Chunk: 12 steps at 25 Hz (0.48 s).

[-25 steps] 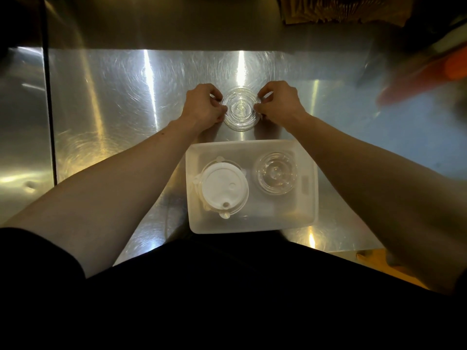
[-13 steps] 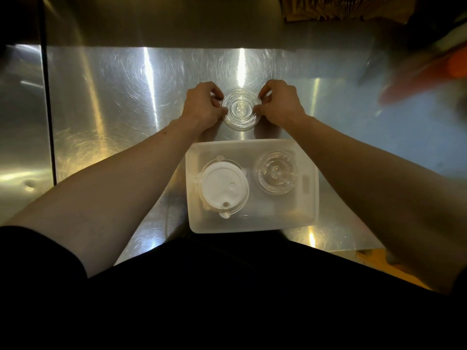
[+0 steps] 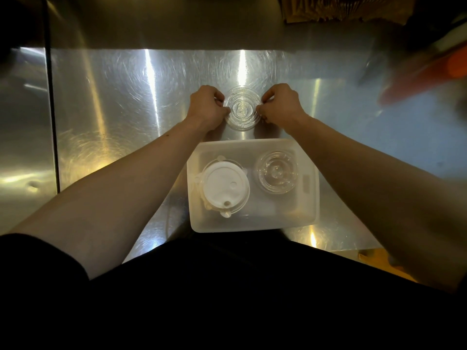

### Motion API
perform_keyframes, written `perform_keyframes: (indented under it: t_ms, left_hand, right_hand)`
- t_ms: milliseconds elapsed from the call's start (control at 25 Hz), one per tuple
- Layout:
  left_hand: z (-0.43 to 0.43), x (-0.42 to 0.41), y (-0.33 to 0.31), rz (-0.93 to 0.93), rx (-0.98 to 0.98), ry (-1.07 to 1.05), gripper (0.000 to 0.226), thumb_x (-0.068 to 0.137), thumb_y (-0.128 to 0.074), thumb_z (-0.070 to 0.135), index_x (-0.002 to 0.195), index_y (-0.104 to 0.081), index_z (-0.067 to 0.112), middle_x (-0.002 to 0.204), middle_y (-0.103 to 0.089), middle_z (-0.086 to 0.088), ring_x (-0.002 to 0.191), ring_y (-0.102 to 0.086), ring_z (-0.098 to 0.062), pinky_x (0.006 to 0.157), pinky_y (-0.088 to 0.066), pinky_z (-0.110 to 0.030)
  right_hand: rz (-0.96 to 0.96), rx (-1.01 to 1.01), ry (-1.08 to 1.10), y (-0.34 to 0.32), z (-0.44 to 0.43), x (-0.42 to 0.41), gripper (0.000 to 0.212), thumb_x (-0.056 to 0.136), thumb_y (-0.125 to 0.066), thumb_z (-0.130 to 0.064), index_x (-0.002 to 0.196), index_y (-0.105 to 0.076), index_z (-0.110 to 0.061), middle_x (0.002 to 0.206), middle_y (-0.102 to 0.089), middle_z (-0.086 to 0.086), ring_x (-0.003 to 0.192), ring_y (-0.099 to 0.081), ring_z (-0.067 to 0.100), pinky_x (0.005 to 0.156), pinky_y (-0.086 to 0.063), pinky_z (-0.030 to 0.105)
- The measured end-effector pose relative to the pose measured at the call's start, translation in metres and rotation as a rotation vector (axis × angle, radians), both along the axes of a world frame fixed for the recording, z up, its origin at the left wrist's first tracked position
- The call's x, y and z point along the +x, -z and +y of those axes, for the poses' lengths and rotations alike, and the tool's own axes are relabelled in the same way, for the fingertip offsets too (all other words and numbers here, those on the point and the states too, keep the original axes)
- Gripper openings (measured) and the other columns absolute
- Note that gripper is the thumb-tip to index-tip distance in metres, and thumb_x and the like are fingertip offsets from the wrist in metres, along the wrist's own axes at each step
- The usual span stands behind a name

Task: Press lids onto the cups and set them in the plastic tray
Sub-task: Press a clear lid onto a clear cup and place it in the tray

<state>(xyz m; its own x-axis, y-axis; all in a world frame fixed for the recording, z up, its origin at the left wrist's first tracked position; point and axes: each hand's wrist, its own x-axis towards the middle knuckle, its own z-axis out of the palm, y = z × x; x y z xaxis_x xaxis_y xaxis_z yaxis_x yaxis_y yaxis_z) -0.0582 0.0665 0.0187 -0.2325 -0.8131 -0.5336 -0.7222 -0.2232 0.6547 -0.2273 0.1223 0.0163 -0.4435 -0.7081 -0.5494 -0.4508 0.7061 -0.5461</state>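
A clear plastic cup with a clear lid [image 3: 242, 109] stands on the steel table just beyond the tray. My left hand [image 3: 206, 107] pinches its left rim and my right hand [image 3: 281, 105] pinches its right rim, fingers curled on the lid's edge. Nearer to me lies the translucent white plastic tray [image 3: 310, 198]. Inside it, a cup with a white lid [image 3: 222, 188] stands at the left and a cup with a clear lid [image 3: 276, 172] at the right.
The steel table [image 3: 126, 109] stretches left to a dark seam [image 3: 51, 117], with another steel surface beyond. A blurred orange and dark object [image 3: 424, 69] sits at the far right. Brown cardboard [image 3: 323, 8] shows at the back.
Both hands have stayed on the cup's rim; the fingers have shifted slightly around the lid's edge. The tray and its two cups have not moved.
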Motion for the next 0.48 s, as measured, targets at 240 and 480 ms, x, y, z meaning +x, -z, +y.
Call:
perform_keyframes:
  t_ms: [240, 480]
  left_hand:
    - [0.0001, -0.006, -0.007, -0.021, -0.009, -0.023, 0.025, 0.08, -0.072, 0.007, 0.065, -0.055, 0.018, 0.088, -0.064, -0.011, 0.087, -0.068, -0.025, 0.084, -0.058, -0.041]
    - [0.0002, -0.0069, -0.0032, 0.017, 0.067, -0.1, 0.022, 0.079, -0.071, 0.004, 0.101, -0.068, 0.005, 0.105, -0.069, -0.016, 0.092, -0.069, -0.027, 0.084, -0.059, -0.039]
  right_hand:
    - [0.017, -0.005, -0.002, -0.0031, 0.0005, 0.0063, 0.028, 0.079, -0.07, -0.001, 0.098, -0.063, 0.018, 0.106, -0.064, 0.038, 0.093, -0.067, 0.045, 0.079, -0.057, 0.056]
    - [-0.078, 0.003, 0.078, -0.0072, 0.0005, 0.0082, 0.012, 0.082, -0.073, -0.004, 0.087, -0.065, 0.002, 0.101, -0.067, 0.024, 0.095, -0.069, 0.035, 0.083, -0.059, 0.049]
